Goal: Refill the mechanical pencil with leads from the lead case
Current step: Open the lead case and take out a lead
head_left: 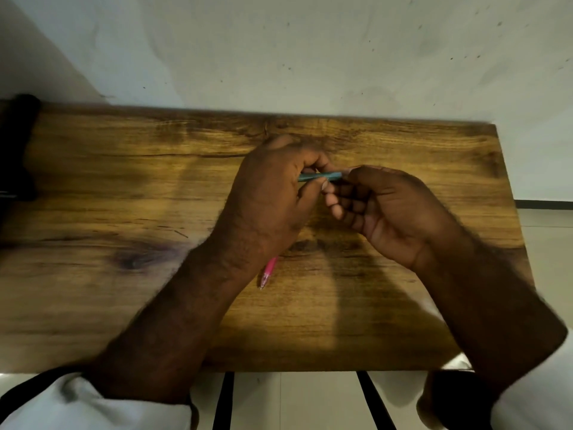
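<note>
Both hands meet above middle of wooden desk (124, 187). Left hand (273, 193) pinches slim teal lead case (321, 176) between thumb and fingertips, case lying level, pointing right. Right hand (387, 209), fingers curled, closes on case's right end; hands touching. Pink mechanical pencil (267, 273) lies on desk under left wrist, tip toward near edge, mostly hidden. Dark object (17, 147) at desk's far left. White sleeves (93, 405) at bottom.
</note>
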